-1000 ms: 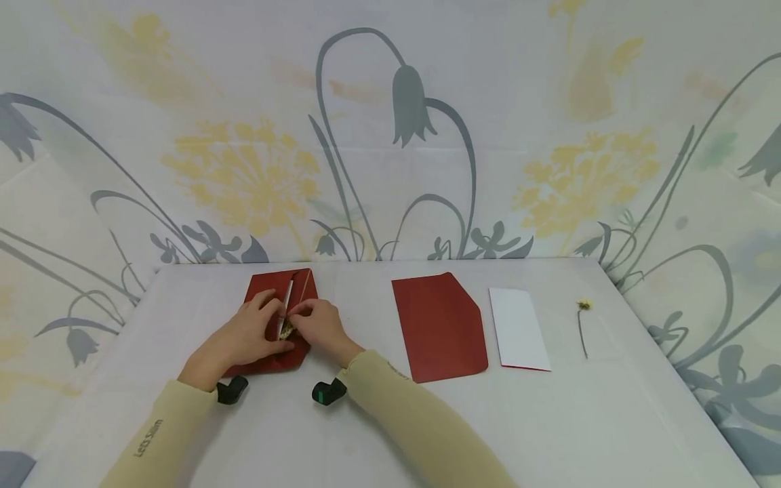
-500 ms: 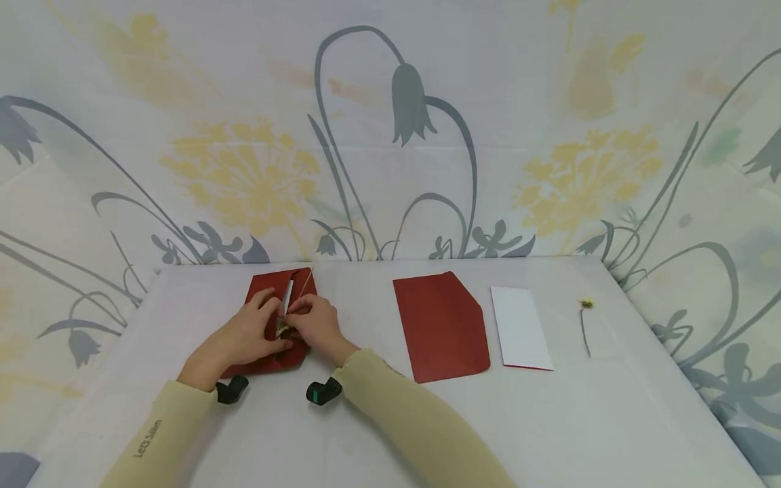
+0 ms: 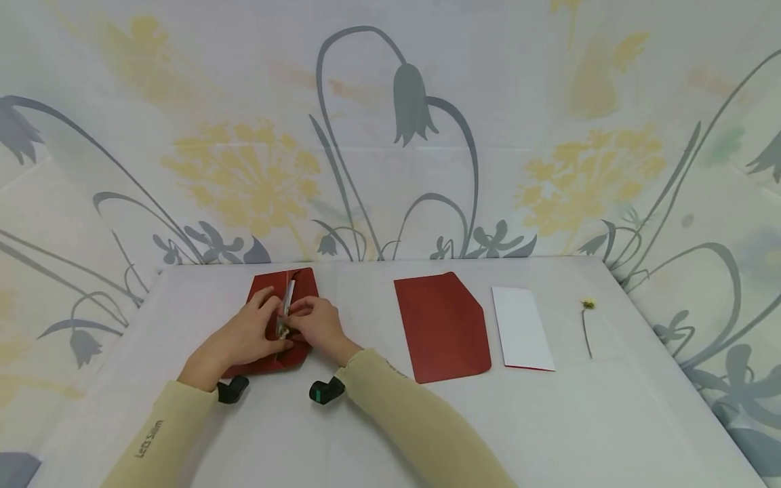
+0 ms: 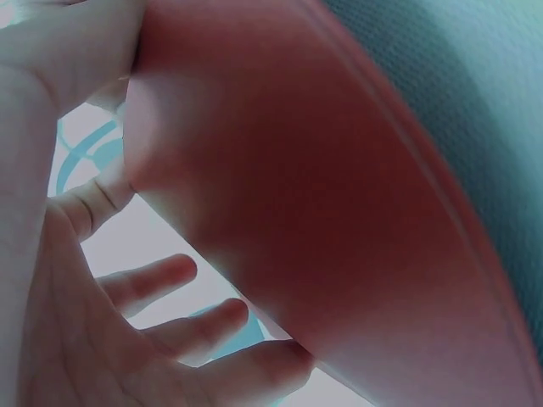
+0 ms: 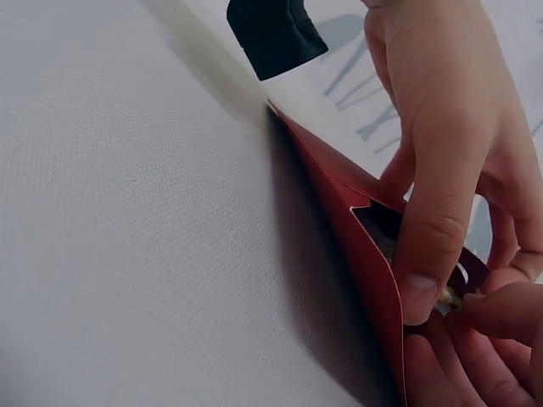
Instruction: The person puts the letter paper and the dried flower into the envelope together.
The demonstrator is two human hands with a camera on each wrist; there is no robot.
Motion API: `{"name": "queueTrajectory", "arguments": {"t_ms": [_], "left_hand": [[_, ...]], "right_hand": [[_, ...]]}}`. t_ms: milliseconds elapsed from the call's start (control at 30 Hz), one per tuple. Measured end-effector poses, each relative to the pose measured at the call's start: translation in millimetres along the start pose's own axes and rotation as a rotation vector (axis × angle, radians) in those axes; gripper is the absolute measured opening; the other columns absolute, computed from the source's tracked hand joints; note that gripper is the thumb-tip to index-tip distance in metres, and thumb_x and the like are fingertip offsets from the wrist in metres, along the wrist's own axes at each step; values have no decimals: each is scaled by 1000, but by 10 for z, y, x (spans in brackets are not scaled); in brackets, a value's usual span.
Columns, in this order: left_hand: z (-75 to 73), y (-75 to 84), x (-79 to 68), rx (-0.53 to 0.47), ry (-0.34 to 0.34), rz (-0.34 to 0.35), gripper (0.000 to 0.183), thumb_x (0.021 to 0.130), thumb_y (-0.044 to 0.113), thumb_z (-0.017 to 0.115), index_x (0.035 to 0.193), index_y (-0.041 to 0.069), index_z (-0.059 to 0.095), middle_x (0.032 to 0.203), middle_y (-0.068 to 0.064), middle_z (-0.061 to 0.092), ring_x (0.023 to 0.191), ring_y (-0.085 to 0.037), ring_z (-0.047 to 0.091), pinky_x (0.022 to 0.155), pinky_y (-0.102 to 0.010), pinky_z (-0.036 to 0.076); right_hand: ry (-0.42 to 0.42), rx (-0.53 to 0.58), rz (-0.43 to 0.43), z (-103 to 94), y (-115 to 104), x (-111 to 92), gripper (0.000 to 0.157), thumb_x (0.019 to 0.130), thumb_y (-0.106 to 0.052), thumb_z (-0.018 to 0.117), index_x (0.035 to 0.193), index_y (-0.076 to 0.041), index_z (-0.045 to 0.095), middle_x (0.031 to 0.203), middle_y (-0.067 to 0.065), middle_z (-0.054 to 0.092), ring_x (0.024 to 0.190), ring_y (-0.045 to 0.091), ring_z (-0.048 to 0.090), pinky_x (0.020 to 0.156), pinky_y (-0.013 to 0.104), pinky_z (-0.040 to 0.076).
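A red envelope [image 3: 262,283] lies tilted at the left, a narrow white piece [image 3: 289,293] showing in its opening. My left hand [image 3: 244,332] grips the envelope, its thumb [image 5: 433,246] curled over the edge of the opening in the right wrist view. With its fingertips my right hand [image 3: 318,325] pinches a small dried flower [image 3: 283,332] at that opening. The bloom points toward me, and the thin stem runs away along the slot. Fingers hide much of the flower. In the left wrist view, the envelope's underside [image 4: 288,195] fills the middle.
To the right, a second red envelope [image 3: 442,329] lies flat, then a folded white card [image 3: 523,329] with a red edge. Farther right rests another dried yellow flower [image 3: 587,325] on its stem. A patterned cloth [image 3: 366,135] hangs behind the white table [image 3: 390,434].
The pinched flower has turned: its stem leaned out to the right beyond the envelope's edge and now lies over the opening. My left hand has stayed in place; the right has shifted only slightly.
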State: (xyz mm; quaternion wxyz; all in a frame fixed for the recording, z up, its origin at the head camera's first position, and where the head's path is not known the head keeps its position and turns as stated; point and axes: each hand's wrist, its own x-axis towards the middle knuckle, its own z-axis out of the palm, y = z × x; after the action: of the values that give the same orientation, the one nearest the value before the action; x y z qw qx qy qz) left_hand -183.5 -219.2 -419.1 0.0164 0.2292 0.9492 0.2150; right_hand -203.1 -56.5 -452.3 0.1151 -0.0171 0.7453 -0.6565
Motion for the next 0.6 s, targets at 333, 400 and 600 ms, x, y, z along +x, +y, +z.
{"name": "queueTrajectory", "arguments": {"t_ms": [333,400,600], "left_hand": [[0,-16,4,-16,-16,3,44,79,26,84,100,12,48,144,-36,30,129,-61,37,96,-67,42],[2,-19,0,-20,-19,-1,44,79,26,84,100,12,48,145,-36,30,130,-60,36,96,-67,41],[10,-12,2,-23,-17,-8,43,80,25,84,100,11,48,146,-35,29,128,-61,39,96,-66,42]], "right_hand": [[-125,-49,-8,-32,0,4,22,88,-7,76,109,-4,73,87,0,73,76,9,69,68,26,58],[-164,-59,-18,-46,-2,4,26,87,-7,76,113,-4,72,89,1,75,78,8,69,70,24,57],[-219,24,-21,-79,10,24,32,87,-2,74,119,-3,69,99,2,74,87,10,70,74,26,57]]}}
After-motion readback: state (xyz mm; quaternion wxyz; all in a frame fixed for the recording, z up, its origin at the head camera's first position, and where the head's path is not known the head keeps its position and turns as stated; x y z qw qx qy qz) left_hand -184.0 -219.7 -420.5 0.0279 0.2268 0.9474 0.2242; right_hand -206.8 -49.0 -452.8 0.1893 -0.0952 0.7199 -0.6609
